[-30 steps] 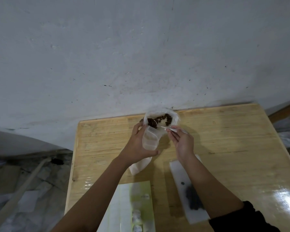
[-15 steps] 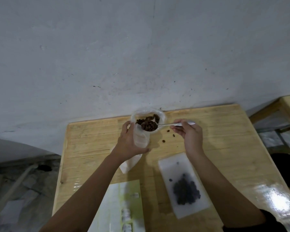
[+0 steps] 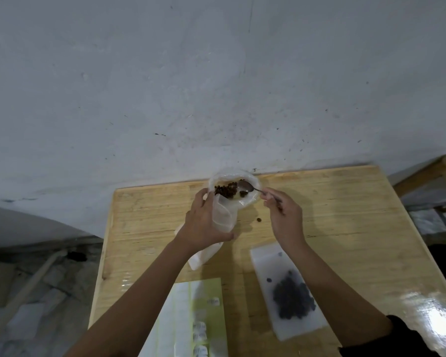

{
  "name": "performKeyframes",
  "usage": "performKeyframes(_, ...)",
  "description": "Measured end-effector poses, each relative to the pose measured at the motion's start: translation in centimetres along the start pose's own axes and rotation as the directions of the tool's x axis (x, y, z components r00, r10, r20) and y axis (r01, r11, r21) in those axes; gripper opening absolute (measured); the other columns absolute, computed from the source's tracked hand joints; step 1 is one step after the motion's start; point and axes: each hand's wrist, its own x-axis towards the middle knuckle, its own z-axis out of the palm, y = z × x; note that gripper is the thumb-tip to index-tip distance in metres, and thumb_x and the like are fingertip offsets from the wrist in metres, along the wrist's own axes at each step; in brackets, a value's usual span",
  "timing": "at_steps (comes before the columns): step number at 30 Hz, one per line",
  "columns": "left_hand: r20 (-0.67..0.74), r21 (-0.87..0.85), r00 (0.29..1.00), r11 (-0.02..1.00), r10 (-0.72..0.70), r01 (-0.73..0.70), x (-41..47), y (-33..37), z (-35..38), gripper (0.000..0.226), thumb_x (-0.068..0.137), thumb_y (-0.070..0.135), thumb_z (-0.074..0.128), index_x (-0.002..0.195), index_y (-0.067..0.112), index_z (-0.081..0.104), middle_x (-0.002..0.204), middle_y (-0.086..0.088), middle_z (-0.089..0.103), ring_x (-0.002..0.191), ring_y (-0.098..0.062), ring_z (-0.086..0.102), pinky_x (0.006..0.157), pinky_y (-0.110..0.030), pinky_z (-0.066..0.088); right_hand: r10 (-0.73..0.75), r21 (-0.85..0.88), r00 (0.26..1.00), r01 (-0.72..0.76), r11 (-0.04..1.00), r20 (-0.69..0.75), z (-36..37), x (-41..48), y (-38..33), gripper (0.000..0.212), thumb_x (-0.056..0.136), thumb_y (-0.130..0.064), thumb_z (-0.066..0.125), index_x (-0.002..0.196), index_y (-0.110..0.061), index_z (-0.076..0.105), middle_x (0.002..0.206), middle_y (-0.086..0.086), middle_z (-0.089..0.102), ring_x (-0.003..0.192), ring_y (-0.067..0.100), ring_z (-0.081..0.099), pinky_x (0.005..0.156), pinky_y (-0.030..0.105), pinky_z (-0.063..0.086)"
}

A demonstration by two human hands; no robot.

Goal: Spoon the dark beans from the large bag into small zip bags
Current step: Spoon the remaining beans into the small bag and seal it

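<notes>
As left fingers (image 3: 203, 198) grip a zip bag (image 3: 223, 217), right fingers (image 3: 270, 200) hold spoon (image 3: 246, 186) among beans (image 3: 225, 191).

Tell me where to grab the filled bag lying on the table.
Pinch the filled bag at its far, flat end, coming from above on its left side: the beans pool at the near end, and the right forearm runs along its right edge. Which end is the mouth cannot be told.

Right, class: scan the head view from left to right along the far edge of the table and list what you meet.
left hand → dark beans in the large bag → spoon → right hand. The small zip bag overlaps the left hand, so it is left out.
</notes>
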Motion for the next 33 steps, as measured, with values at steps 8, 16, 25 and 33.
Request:
performKeyframes(8,0.053,-0.043,0.994,0.995,0.092,-0.09,-0.1,-0.3,0.2,0.118,0.053,0.057,0.078,0.147,0.017,0.018,0.147,0.006,0.009,0.134,-0.017,0.023,0.105,-0.047,0.036,0.594,0.692,0.799,-0.478,0.541,0.088,3.0,-0.7,1.3,0.02,0.094,-0.001,0.049,0.108,0.008,0.06,0.099,0.018,0.066,0.094,0.023,0.066,0.083,0.022,0.055)
performKeyframes(16,0.024,-0.033,0.996,0.995,0.091,-0.09,-0.1,-0.5,0.6,0.116,0.051,0.057,0.074,0.145,0.015,0.021,0.146,0.003,0.01,0.132,-0.018,0.026,0.104,-0.048,0.037,0.673,0.748,0.73,-0.514,0.42,0.124,2.6,-0.1,1.0,0.014,0.093,-0.002,0.05,0.089,0.003,0.063,0.092,0.018,0.067,0.087,0.023,0.067,0.077,0.022,0.057)
performKeyframes(25,-0.091,0.088,0.996,0.996,-0.011,0.019,1.0,0.3,1.6,0.112,0.06,0.046,0.081,0.144,0.008,0.018,0.15,-0.005,0.008,0.137,-0.022,0.02,0.107,-0.042,0.028,0.458,0.626,0.888,-0.342,0.7,-0.027,-2.8,0.7,-0.7,0.029,0.095,-0.002,0.044,0.076,-0.003,0.065,0.066,0.004,0.069,0.06,0.014,0.067,0.061,0.018,0.056)
performKeyframes(33,-0.095,0.066,0.995,0.998,0.013,-0.006,1.0,1.1,1.7,0.105,0.06,0.048,0.079,0.14,0.011,0.023,0.148,-0.005,0.012,0.133,-0.026,0.025,0.104,-0.047,0.034,0.108,0.414,0.989,-0.058,0.908,-0.099,-3.2,-0.2,-1.1,0.025,0.095,-0.004,0.047,0.083,-0.013,0.067,0.071,-0.004,0.071,0.07,0.016,0.066,0.068,0.021,0.054)
